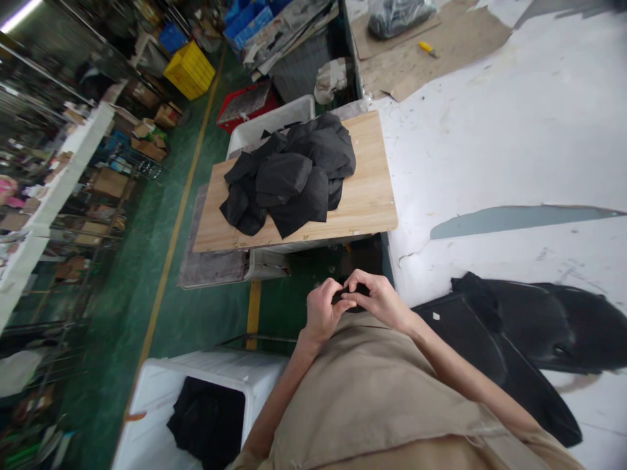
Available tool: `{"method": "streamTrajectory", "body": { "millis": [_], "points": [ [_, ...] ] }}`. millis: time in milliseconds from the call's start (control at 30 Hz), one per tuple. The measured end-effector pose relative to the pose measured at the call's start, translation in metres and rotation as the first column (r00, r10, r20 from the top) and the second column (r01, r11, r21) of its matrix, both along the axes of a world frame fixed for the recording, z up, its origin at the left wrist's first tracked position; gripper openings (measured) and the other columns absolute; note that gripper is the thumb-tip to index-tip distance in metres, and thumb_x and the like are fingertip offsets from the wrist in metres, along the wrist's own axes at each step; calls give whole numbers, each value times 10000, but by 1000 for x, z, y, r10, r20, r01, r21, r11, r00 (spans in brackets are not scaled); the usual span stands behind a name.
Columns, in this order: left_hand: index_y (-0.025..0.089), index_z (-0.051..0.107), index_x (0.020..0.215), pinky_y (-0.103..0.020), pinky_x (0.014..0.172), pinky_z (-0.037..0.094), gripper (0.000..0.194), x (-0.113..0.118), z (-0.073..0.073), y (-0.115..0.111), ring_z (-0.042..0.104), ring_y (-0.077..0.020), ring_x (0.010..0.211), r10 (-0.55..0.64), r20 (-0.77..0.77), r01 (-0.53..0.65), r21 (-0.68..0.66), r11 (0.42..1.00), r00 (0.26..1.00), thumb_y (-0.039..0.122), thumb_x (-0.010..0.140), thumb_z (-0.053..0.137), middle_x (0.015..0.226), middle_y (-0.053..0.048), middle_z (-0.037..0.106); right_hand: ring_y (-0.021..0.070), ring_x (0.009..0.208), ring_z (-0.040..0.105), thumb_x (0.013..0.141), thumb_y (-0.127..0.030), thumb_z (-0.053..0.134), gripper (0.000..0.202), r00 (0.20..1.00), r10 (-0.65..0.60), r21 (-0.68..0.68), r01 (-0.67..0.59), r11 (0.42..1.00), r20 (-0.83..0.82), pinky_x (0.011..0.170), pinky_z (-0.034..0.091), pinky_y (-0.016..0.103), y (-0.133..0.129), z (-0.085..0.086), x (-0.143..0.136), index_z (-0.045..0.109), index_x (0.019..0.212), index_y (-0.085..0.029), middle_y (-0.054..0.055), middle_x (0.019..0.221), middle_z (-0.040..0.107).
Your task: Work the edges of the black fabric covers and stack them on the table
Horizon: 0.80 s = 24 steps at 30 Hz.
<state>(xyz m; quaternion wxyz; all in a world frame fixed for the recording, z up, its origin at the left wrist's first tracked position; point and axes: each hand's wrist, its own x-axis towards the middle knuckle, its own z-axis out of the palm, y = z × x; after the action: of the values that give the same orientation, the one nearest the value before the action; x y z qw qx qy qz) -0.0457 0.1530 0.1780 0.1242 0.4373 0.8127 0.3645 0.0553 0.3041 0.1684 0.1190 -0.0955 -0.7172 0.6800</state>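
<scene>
Your left hand (322, 308) and right hand (381, 301) meet, fingers curled, about a small dark piece (361, 289) before your tan clothing (367, 385); whether either pinches it cannot be told. Beyond, black cloth (294, 173) lies heaped on a wooden board (373, 176).

far left: lamp (19, 14) glows | left: cartons (110, 183) sit near white shelf (73, 156) | yellow line (174, 235) crosses green floor (140, 251) | far: yellow crate (190, 70) stands left of red bin (230, 123) | far right: yellow tool (428, 49) lies on brown paper (470, 39)
</scene>
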Motion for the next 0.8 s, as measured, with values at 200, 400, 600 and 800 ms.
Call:
{"method": "streamTrajectory", "body": {
  "millis": [200,400,600,800],
  "points": [
    [179,426,570,-248,545,275,508,8,-13,4,352,-103,550,171,252,-196,78,977,953,591,819,587,559,44,374,181,902,597,823,-219,710,169,989,136,147,-126,981,-65,787,459,285,10,-5,4,549,871,-208,43,996,605],
    [172,402,580,-238,578,286,417,10,-7,8,341,-97,594,233,334,-265,52,963,913,388,927,485,600,38,345,175,883,610,830,-216,709,188,997,71,193,-65,979,-26,780,464,284,11,-9,6,526,786,-206,35,990,610],
    [153,549,631,-221,568,320,336,11,-6,11,397,-95,600,234,565,-300,25,954,791,385,875,566,613,29,453,174,908,620,846,-202,691,134,994,78,216,-61,974,-72,797,476,285,7,-9,5,564,802,-207,46,1021,606],
    [143,630,695,-207,573,366,211,12,-6,14,479,-95,604,238,716,-325,-17,946,656,333,777,672,652,14,578,175,924,620,865,-205,668,100,990,88,221,-63,973,-106,800,488,289,8,-13,6,599,793,-205,58,1027,599]
  ]
}}
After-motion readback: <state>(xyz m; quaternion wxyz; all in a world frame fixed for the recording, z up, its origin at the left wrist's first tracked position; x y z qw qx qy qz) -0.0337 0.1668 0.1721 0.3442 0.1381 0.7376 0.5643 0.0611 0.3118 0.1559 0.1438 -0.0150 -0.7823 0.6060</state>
